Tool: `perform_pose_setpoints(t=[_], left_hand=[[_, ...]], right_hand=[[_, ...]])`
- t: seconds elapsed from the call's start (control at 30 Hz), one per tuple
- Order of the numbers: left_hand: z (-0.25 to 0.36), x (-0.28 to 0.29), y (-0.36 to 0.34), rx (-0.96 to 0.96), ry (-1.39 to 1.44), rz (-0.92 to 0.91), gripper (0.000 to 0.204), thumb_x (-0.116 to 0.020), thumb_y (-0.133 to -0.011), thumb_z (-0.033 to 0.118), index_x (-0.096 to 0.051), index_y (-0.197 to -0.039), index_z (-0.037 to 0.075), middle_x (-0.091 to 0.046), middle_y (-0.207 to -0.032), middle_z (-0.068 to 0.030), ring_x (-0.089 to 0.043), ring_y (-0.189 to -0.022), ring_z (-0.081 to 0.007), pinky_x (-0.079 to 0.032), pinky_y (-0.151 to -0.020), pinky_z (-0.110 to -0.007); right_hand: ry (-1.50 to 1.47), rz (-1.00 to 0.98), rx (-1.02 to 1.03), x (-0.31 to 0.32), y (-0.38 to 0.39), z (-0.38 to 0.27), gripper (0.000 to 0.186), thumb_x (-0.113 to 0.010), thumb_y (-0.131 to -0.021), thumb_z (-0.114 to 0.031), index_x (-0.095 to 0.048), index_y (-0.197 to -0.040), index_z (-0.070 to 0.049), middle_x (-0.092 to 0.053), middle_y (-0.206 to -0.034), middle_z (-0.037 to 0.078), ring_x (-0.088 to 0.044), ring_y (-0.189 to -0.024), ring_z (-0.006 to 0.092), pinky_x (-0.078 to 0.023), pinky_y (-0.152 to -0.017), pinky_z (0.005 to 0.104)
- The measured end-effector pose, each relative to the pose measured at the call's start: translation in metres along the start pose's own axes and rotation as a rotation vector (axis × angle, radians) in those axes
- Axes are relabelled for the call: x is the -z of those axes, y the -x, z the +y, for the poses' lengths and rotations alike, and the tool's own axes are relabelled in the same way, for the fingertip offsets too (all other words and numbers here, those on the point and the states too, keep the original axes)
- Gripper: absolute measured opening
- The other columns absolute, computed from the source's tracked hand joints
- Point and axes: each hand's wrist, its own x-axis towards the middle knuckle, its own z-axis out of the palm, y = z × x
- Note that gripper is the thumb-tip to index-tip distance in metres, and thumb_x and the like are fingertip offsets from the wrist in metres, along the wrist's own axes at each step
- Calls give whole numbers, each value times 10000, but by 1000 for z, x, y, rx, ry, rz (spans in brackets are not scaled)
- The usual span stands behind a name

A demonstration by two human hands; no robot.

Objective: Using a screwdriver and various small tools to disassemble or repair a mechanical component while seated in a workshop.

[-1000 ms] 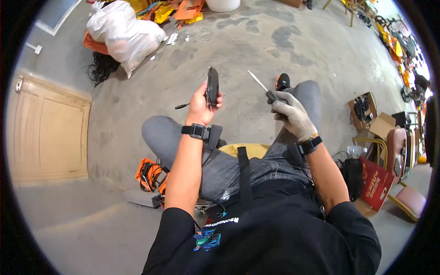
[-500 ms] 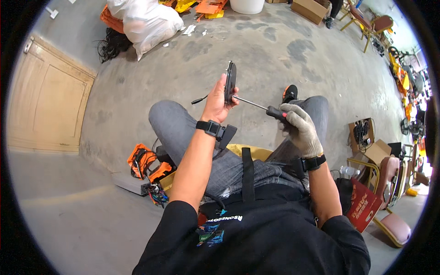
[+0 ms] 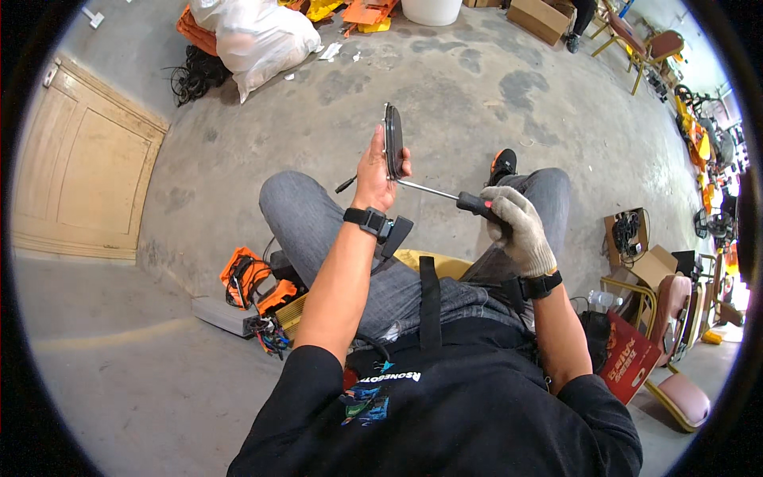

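My bare left hand [image 3: 380, 171] grips a thin black oblong device [image 3: 394, 141] upright, with a short cable [image 3: 344, 183] hanging out to the left. My gloved right hand [image 3: 513, 222] is closed on the handle of a screwdriver [image 3: 474, 204], black with some red. Its long metal shaft [image 3: 429, 188] slants up to the left, the tip at the lower end of the device; whether it touches is too small to tell. Both hands are held out over my grey-jeaned legs [image 3: 302, 222], between the knees.
Orange tool cases and wires [image 3: 242, 278] lie beside my left leg. Boxes with cables [image 3: 626, 234], a red bag [image 3: 629, 358] and stacked chairs [image 3: 674, 306] stand at right. White sacks [image 3: 258, 48], cartons [image 3: 536, 17] and another person's foot [image 3: 572, 40] are farther off; a wooden door [image 3: 79, 159] is at left.
Since a second ago the screwdriver has swung across from pointing up to reach the device. In the last half second its tip and the device have shifted slightly left, the tip lower.
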Motion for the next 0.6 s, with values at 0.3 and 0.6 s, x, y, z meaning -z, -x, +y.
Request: perform_pose_setpoints(t=[0.3, 0.6], left_hand=[[2, -7, 4, 6, 43, -18, 455, -584, -955, 552, -532, -980, 101, -613, -724, -90, -566, -504, -165, -484, -471, -287], [2, -10, 5, -5, 16, -17, 454, -577, -958, 558, -520, -953, 107, -605, -715, -84, -550, -488, -154, -480, -470, -276]], right_hand=[[-13, 5, 0, 1, 1, 2, 297, -590, -935, -220, -633, -1125, 4, -576, -756, 22, -513, -518, 83, -373, -441, 214], [-4, -7, -3, 1, 2, 1, 299, -587, -935, -213, -630, -1130, 9, -576, -772, 30, -511, -522, 82, -371, -439, 219]])
